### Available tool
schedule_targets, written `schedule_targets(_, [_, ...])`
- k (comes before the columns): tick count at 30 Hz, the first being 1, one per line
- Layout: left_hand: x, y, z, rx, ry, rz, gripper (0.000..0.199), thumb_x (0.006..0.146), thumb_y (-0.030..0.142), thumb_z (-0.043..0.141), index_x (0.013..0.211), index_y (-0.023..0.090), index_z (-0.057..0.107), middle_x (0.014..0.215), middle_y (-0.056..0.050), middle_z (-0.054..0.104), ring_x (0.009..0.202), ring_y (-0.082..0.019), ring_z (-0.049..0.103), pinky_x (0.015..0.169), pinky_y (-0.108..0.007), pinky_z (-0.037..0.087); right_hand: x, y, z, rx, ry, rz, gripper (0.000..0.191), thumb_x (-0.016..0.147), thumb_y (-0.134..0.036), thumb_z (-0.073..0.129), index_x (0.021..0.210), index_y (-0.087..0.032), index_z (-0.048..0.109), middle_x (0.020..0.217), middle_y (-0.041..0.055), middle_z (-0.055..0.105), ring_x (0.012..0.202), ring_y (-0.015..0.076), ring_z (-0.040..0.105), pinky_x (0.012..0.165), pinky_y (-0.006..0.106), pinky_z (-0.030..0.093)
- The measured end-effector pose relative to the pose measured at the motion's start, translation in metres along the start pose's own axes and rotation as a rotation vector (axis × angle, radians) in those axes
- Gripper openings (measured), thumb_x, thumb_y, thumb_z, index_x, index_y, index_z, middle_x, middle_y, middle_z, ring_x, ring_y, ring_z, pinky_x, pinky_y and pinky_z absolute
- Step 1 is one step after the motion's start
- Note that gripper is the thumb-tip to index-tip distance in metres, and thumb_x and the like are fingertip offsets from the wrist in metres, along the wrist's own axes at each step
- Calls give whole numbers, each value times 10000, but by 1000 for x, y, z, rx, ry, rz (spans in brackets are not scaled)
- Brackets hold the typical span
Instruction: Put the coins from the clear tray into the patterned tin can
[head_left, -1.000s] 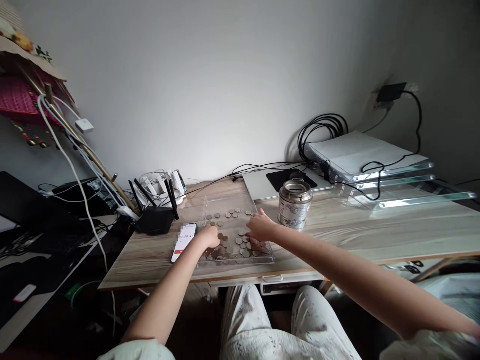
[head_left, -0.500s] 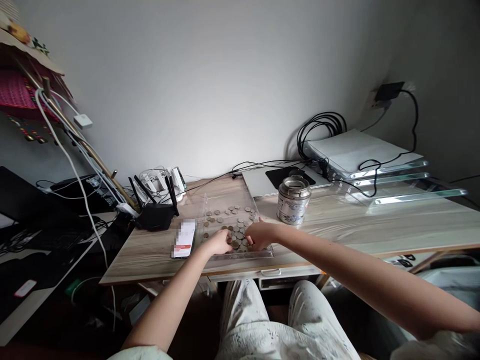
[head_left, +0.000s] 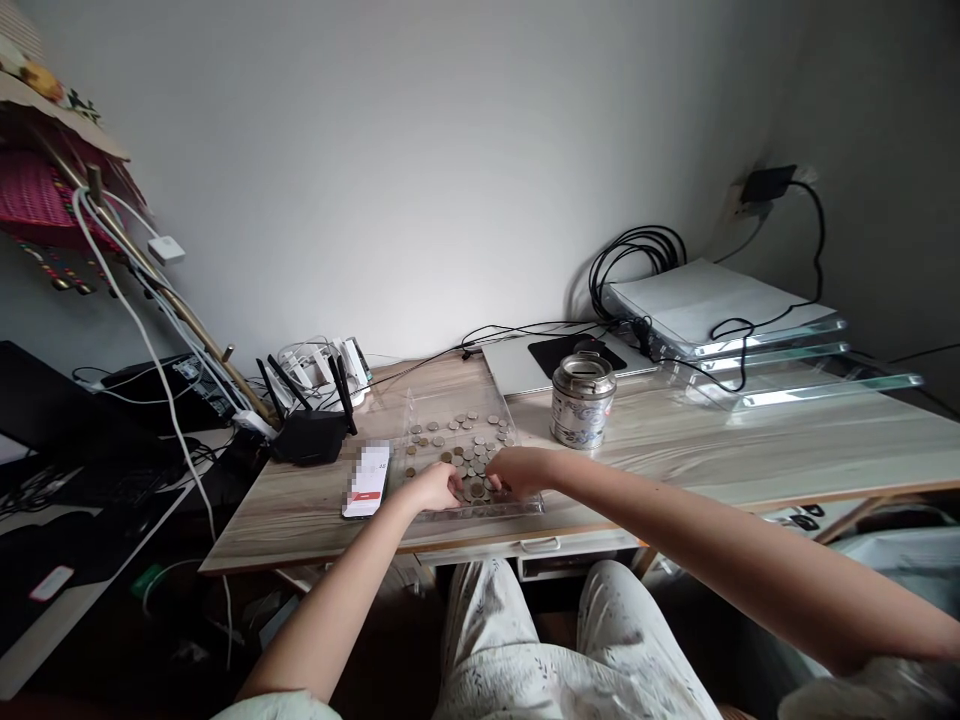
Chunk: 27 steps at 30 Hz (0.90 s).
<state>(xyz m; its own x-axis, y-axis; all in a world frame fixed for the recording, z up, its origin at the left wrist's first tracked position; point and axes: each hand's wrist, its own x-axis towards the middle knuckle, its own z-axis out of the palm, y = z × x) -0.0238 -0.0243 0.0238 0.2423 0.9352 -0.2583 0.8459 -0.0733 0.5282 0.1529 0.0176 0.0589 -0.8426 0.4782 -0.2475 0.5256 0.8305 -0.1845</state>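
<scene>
Many silver and brass-coloured coins lie loose in a shallow clear plastic tray on the desk. My left hand is low over the tray's near left part, fingers apart and bent down beside the coins, holding nothing that I can see. Across from it, my right hand reaches in over the right side with its fingers curled down among the coins. Its palm side is hidden, so I cannot make out what is in it. A lidded metal tin with a printed pattern stands upright right of the tray.
A phone lies left of the tray, with a black router behind it. Toward the wall are a silver laptop and coiled black cables. Stacked clear trays occupy the right. A white cable hangs at left.
Both hands stay low over the tray, with slight finger movement. Some coins between them have shifted a little. The whole view has moved slightly.
</scene>
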Motion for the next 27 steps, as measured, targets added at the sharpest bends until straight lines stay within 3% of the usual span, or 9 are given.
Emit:
schedule_targets(2, [-1,-1,2,-107,-36,-36,314,533,89,539,844,125,547,636,-5,582,491,-101,519,457,-197,373,2,3,3,15,41,-114,339,496,-121,572,826,-168,633,734,31,615,643,142,520,496,201,301])
schedule_targets(5, [0,-3,4,-200,-97,-50,325,539,76,524,860,122,533,570,19,560,451,-95,507,441,-194,363,5,7,6,37,2,-209,305,521,-128,559,815,-171,629,762,12,607,634,117,505,503,188,303])
schedule_targets(10, [5,-7,0,-169,-161,-32,174,520,93,543,690,120,561,523,27,522,453,-86,487,420,-183,325,9,8,3,37,-143,-173,232,529,-92,519,720,-141,642,660,-2,598,561,99,483,491,190,302])
schedule_targets(18, [6,1,-9,-325,-309,-66,146,531,136,588,673,131,555,542,39,518,471,-91,508,464,-206,375,17,16,2,133,-367,-44,252,508,-104,529,731,-121,643,486,-29,522,462,98,483,443,183,325])
schedule_targets(20, [6,2,-7,-333,-285,-94,116,531,153,607,634,127,563,519,34,522,477,-92,509,477,-207,379,14,21,-1,190,-238,-45,221,504,-135,553,706,-127,643,551,-13,568,490,98,496,449,181,330])
schedule_targets(23, [5,1,0,-434,-183,-148,106,524,152,636,597,115,569,508,19,533,461,-84,497,477,-209,380,10,32,-7,305,69,10,194,510,-182,582,689,-133,634,636,8,609,535,102,514,459,177,341])
schedule_targets(25, [5,0,4,-693,-88,-160,104,543,125,636,625,105,576,559,1,552,471,-73,497,496,-212,401,9,37,-11,419,191,64,169,534,-189,574,685,-127,617,612,14,606,520,101,518,454,174,350])
schedule_targets(27, [7,0,8,-1096,52,-161,102,583,77,609,679,95,578,625,-17,561,510,-66,509,529,-208,428,11,37,-15,540,276,74,151,568,-204,560,692,-124,596,571,12,592,490,97,515,444,174,359])
